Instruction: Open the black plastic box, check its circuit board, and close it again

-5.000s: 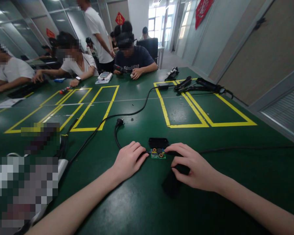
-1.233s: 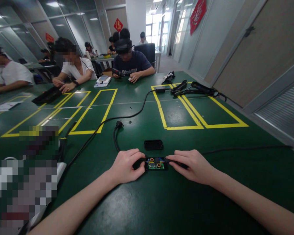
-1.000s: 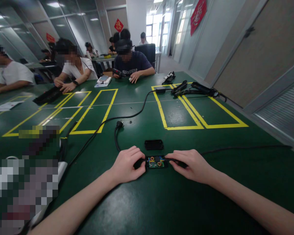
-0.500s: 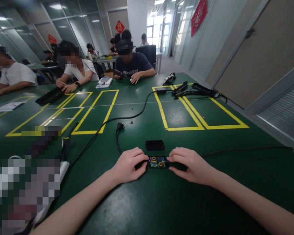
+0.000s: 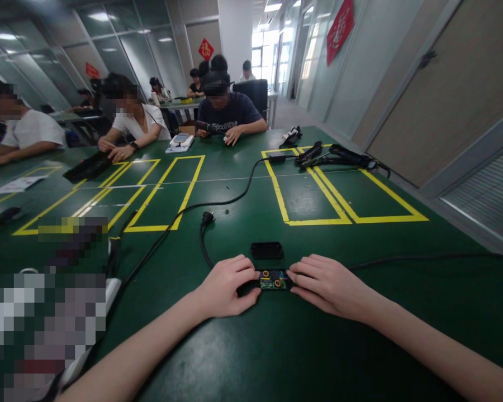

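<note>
A small green circuit board (image 5: pixel 272 281) with two copper coils and coloured wires lies on the green table (image 5: pixel 218 357), apparently in a black housing. My left hand (image 5: pixel 227 286) grips its left end, thumb in front and fingers behind. Around the right end my right hand (image 5: pixel 327 286) is closed, its fingertips touching the board's edge. Just behind the board rests a black plastic half-shell (image 5: pixel 267 250), hollow side up. A black cord with a plug (image 5: pixel 208 218) runs to my left hand. Another black cable (image 5: pixel 419 258) leads off right from my right hand.
A long black cord (image 5: pixel 218 202) crosses the table to black tool-like items (image 5: pixel 335 155) at the far right. Yellow tape (image 5: pixel 318 223) marks rectangles. Blurred-out items stand at the left. A person in a dark shirt (image 5: pixel 235 114) and others in white sit opposite.
Both hands keep their hold at the board's ends. My left thumb has come slightly closer to the board's front left corner. The whole view has shifted slightly.
</note>
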Action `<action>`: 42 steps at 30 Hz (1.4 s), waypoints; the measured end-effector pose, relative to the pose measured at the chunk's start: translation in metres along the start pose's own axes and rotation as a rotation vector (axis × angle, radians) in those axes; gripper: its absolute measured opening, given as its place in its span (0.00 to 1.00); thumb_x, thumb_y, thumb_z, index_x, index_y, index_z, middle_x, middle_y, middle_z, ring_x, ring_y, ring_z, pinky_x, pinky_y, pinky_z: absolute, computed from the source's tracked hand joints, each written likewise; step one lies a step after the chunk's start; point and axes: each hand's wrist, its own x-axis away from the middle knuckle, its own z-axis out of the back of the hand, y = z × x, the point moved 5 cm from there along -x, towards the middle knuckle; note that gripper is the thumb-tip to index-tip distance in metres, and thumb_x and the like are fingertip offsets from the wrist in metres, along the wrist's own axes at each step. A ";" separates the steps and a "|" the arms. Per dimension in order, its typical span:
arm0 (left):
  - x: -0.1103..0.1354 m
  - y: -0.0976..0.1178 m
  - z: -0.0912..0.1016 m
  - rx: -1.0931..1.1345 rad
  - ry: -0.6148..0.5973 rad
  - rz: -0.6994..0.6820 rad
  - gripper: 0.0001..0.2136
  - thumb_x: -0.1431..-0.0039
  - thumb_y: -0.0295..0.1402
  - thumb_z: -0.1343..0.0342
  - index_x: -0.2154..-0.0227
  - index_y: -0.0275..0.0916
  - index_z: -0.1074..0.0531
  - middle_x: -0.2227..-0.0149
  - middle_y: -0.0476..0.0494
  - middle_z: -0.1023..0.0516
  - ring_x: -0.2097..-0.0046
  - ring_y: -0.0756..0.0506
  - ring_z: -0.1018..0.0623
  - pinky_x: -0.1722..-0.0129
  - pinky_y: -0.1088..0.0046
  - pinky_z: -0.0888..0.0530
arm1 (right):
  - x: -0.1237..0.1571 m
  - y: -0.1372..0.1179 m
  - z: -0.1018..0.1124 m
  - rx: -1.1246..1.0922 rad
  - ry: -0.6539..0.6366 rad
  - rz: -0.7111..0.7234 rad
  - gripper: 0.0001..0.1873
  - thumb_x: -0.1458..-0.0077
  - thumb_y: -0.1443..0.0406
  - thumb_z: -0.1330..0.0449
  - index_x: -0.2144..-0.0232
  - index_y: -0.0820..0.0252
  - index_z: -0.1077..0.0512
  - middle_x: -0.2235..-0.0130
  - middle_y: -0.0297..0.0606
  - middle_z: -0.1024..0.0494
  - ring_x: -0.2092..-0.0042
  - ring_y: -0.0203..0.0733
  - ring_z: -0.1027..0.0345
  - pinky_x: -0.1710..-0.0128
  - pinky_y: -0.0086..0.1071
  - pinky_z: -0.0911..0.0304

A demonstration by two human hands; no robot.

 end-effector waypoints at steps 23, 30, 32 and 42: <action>0.000 -0.015 -0.010 -0.149 0.053 0.158 0.33 0.47 0.51 0.30 0.42 0.40 0.25 0.39 0.30 0.24 0.39 0.31 0.26 0.40 0.45 0.29 | 0.005 0.036 -0.019 -0.171 0.066 -0.250 0.17 0.31 0.62 0.44 0.44 0.51 0.22 0.42 0.45 0.20 0.38 0.55 0.30 0.38 0.61 0.37; 0.002 -0.010 -0.006 -0.128 0.117 0.039 0.27 0.44 0.47 0.30 0.46 0.39 0.24 0.42 0.31 0.21 0.43 0.33 0.22 0.44 0.50 0.25 | 0.003 0.035 -0.014 -0.457 0.200 -0.397 0.09 0.33 0.61 0.40 0.61 0.55 0.19 0.52 0.45 0.18 0.52 0.48 0.21 0.50 0.44 0.24; 0.003 -0.010 -0.005 -0.124 0.125 0.031 0.27 0.44 0.46 0.31 0.45 0.40 0.25 0.41 0.32 0.22 0.43 0.34 0.22 0.44 0.50 0.25 | 0.002 0.034 -0.012 -0.539 0.224 -0.432 0.09 0.34 0.60 0.39 0.63 0.55 0.19 0.53 0.44 0.19 0.52 0.48 0.21 0.50 0.44 0.24; 0.003 -0.007 -0.002 -0.111 0.117 0.013 0.32 0.42 0.45 0.32 0.38 0.40 0.33 0.42 0.33 0.22 0.44 0.36 0.21 0.44 0.54 0.24 | 0.004 0.037 -0.023 -0.806 0.172 -0.670 0.18 0.39 0.58 0.37 0.49 0.55 0.21 0.53 0.42 0.18 0.58 0.44 0.23 0.57 0.39 0.22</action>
